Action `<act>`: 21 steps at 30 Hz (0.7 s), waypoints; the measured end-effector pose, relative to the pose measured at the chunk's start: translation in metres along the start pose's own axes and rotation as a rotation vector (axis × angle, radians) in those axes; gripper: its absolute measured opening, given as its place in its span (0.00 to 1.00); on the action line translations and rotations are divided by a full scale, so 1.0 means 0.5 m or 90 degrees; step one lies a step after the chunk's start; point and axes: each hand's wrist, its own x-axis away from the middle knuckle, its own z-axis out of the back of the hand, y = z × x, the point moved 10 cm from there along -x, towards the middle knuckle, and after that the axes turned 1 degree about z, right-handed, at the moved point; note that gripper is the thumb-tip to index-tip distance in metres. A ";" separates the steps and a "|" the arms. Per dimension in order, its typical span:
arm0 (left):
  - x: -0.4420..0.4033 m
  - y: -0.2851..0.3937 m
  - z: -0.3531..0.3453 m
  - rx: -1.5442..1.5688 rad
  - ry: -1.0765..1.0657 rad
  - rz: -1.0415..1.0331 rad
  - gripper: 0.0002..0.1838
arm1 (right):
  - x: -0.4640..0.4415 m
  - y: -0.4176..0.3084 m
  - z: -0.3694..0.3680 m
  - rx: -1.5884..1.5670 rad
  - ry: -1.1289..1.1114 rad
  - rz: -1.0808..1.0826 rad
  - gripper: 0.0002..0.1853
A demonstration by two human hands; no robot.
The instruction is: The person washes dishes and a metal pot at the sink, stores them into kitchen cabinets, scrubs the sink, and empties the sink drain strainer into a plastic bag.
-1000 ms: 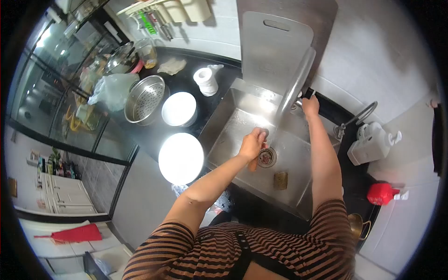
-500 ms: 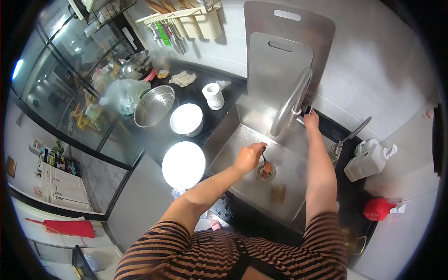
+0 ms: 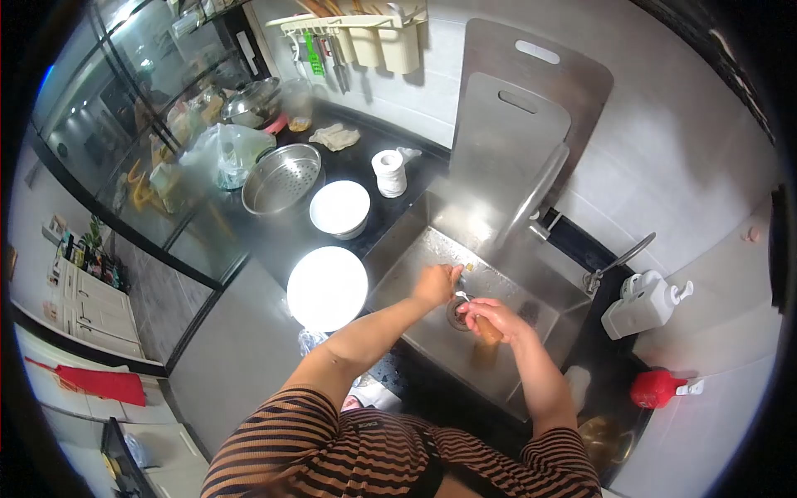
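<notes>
Left hand (image 3: 437, 285), fingers curled, hung over sink (image 3: 519, 292) near drain (image 3: 457, 314); whether it held anything couldn't be told. Right hand (image 3: 496, 318), fingers folded, gripped brownish object (image 3: 488, 331) in sink, near brown pad (image 3: 484, 357).

Bright overall from where I stand, light seemingly from above. Large white dish (image 3: 327, 289) blown out, surface detail gone; smaller white bowl (image 3: 339, 207) next to it reads better. Hot glare on the far wall of the sink (image 3: 462, 214). Table (image 3: 353, 162) dark, washed by pale haze on its left. Soft grey shadow on the right-hand wall (image 3: 693, 124), more beneath the utensil rack (image 3: 357, 43). Glass partition (image 3: 91, 124) dim, streaky reflections. Tap (image 3: 535, 192) smeared; hands (image 3: 496, 320) slightly soft. Fisheye bend, edges fading black.
</notes>
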 end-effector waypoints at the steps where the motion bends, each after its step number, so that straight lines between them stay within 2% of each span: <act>1: 0.000 0.011 0.006 -0.094 0.033 -0.077 0.23 | 0.011 0.000 0.007 0.045 0.007 -0.017 0.13; 3: 0.011 0.034 0.015 -0.280 0.094 -0.223 0.23 | 0.045 -0.011 0.023 0.126 0.056 -0.038 0.11; 4: -0.001 0.021 0.039 -0.245 0.023 -0.128 0.22 | 0.068 -0.029 0.033 0.163 0.097 -0.041 0.10; 6: 0.006 0.061 0.109 -0.194 0.073 -0.260 0.23 | 0.119 -0.102 0.031 0.245 0.121 0.060 0.10; 7: 0.009 0.072 0.136 -0.104 0.027 -0.193 0.22 | 0.152 -0.130 0.030 0.273 0.154 0.108 0.10; 8: 0.048 0.127 0.173 -0.037 -0.023 -0.201 0.22 | 0.164 -0.132 0.028 0.205 0.166 0.148 0.10; 9: 0.094 0.169 0.203 0.164 -0.091 -0.211 0.18 | 0.178 -0.134 0.026 0.139 0.174 0.190 0.10; 10: 0.128 0.182 0.196 0.425 -0.190 -0.210 0.16 | 0.177 -0.101 0.031 -0.020 0.166 0.219 0.10; 11: 0.160 0.190 0.167 0.535 -0.327 -0.172 0.16 | 0.167 -0.069 0.043 -0.181 0.159 0.247 0.10; 12: 0.203 0.192 0.134 0.638 -0.471 -0.125 0.18 | 0.125 0.013 0.041 -0.410 0.084 0.175 0.09; 14: 0.246 0.108 0.061 -0.209 -0.317 -0.274 0.21 | 0.094 0.117 0.059 -0.092 0.226 0.067 0.09; 16: 0.291 0.077 0.038 -0.430 -0.215 -0.387 0.22 | 0.073 0.143 0.104 0.254 0.340 -0.057 0.09; 17: 0.314 0.080 0.050 -0.238 -0.217 -0.431 0.22 | 0.073 0.135 0.130 0.434 0.384 -0.119 0.09; 18: 0.336 0.076 0.079 -0.045 -0.212 -0.466 0.22 | 0.081 0.048 0.048 0.384 0.382 0.003 0.10; 19: 0.358 0.059 0.119 -0.033 -0.173 -0.472 0.21 | 0.092 -0.043 -0.041 0.335 0.364 0.122 0.11; 21: 0.412 0.045 0.244 -0.021 -0.090 -0.491 0.20 | 0.128 -0.130 -0.126 0.280 0.421 0.146 0.14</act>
